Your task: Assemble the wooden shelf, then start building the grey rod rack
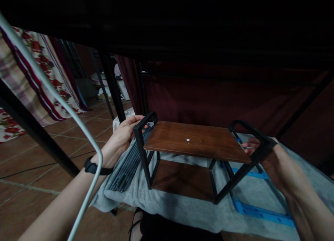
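Shelf unit point(208, 140): brn. wood-grain top, blk. frame point(143, 157); L hand point(126, 131) & R hand point(273, 159) grasp opp. ends. Gry. blanket point(180, 209), tiled flr. point(21, 157)

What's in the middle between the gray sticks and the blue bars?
In the head view, the brown shelf is between the gray sticks and the blue bars, with gray blanket showing too.

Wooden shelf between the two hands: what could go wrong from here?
1. The rods lie right by the shelf's left end; a sideways nudge could scatter them.
2. The white tube crosses in front of the left forearm, so it might snag if that arm moves.
3. Blue-ended parts lie near the right hand; shifting the shelf that way may knock them.
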`<state>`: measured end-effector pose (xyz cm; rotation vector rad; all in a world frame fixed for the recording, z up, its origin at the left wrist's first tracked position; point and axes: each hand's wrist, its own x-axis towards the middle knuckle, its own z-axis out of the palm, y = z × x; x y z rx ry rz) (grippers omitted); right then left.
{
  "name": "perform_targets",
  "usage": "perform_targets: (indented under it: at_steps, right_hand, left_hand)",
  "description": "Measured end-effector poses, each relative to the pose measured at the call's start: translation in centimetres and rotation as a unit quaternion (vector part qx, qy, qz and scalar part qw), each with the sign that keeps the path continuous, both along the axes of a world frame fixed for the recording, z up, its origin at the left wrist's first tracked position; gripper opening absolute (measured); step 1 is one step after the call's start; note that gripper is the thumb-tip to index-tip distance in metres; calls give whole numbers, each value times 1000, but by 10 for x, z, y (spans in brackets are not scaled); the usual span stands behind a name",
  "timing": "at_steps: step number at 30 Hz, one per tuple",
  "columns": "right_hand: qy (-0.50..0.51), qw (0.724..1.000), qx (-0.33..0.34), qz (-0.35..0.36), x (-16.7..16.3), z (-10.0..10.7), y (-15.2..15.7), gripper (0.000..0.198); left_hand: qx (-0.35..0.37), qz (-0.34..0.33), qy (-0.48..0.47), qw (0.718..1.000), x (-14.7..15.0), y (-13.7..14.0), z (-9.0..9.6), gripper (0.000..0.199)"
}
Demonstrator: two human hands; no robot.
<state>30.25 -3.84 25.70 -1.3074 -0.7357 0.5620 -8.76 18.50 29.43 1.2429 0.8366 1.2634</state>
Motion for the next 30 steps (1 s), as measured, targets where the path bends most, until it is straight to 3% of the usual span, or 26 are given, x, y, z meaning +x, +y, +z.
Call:
perform_targets:
  at_steps: [10,18,24,27,30]
  right_hand:
    - [27,1000,-8,5,0,6,3,49]
    - [53,998,-19,-3,-10,19,8,48]
    - [62,998,-14,5,-13,19,12,47]
    - [55,998,-7,17,-12,19,13,46]
    - [50,999,-2,12,-8,16,15,46]
  left_hand:
    - [84,-16,97,992,0,1,10,30]
    - [180,-10,177,967,-2,12,9,26]
    - [244,-12,171,954,-1,13,8,42]
    - [287,-2,204,936,-2,14,6,49]
    - [336,17,259,905,-3,18,5,41]
